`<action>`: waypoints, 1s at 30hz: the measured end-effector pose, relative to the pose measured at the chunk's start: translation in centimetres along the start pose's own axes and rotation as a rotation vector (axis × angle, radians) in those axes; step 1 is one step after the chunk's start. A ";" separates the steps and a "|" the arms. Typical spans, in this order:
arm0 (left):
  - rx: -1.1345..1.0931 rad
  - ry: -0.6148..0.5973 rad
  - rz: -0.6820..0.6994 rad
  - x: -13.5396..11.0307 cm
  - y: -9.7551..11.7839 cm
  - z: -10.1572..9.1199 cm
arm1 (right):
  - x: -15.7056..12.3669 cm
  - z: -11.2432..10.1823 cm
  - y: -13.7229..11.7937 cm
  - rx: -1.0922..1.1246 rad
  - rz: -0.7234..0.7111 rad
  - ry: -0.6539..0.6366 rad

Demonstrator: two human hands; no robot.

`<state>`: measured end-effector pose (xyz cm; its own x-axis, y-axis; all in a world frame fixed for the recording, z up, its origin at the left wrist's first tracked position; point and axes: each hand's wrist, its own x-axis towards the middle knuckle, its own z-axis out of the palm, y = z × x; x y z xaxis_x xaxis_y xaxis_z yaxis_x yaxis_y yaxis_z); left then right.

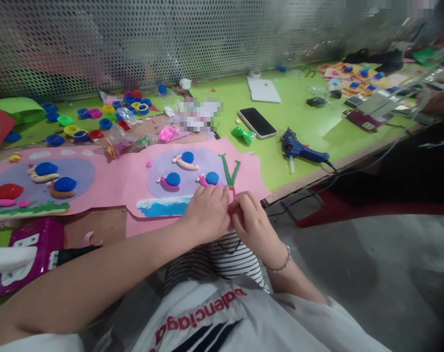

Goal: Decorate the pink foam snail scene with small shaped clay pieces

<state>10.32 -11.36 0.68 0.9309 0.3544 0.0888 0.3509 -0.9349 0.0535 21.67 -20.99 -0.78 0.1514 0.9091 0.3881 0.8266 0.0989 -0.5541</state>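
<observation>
Over the right-hand edge of a pink paper sheet (256,168), my left hand (207,212) and my right hand (254,222) meet with bent fingers. Both are closed, fingertips together, and whatever is between them is hidden. Just above the fingertips, green modelling-clay strips (227,172) form a V on the sheet, with a small orange-brown bit at the base. A thin reddish strip runs from there towards my fingers. Left of my hands are clay snails (170,182) with blue shells on a purple oval, above a blue and white clay band (163,207).
More clay snails (62,187) decorate the left sheet. Colourful caps (105,123) and plastic wrappers lie behind. A phone (257,122), a green packet (243,134) and a blue glue gun (304,150) with its cord lie right. A purple-and-white device (46,249) stands near my left arm.
</observation>
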 end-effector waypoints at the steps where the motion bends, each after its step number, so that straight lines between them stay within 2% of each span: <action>1: -0.002 0.002 0.000 0.0 0.0 0.0 | 0.0 0.0 0.0 0.010 -0.004 -0.001; 6: 0.019 0.027 0.050 -0.3 -0.1 0.0 | 0.0 -0.6 0.3 -0.020 0.028 0.068; 8: 0.024 0.043 0.097 -0.6 0.0 0.0 | 0.0 -0.8 0.3 -0.035 -0.002 0.074; 13: -0.010 0.087 0.166 -1.1 0.3 0.2 | 0.4 -0.4 0.3 0.049 -0.090 -0.032; 16: -0.004 0.110 0.191 -1.2 0.3 0.3 | 0.8 0.1 0.3 0.063 -0.098 -0.044; 24: -0.007 0.102 0.229 -1.3 0.3 0.3 | 1.4 0.2 0.3 -0.113 -0.109 -0.045; 30: -0.016 0.104 0.221 -1.3 0.3 0.4 | 2.1 -0.2 0.4 -0.217 -0.137 -0.118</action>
<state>9.29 -12.11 0.16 0.9691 0.1420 0.2019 0.1373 -0.9898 0.0370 22.41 -19.18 -0.01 -0.0232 0.9353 0.3532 0.9336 0.1466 -0.3269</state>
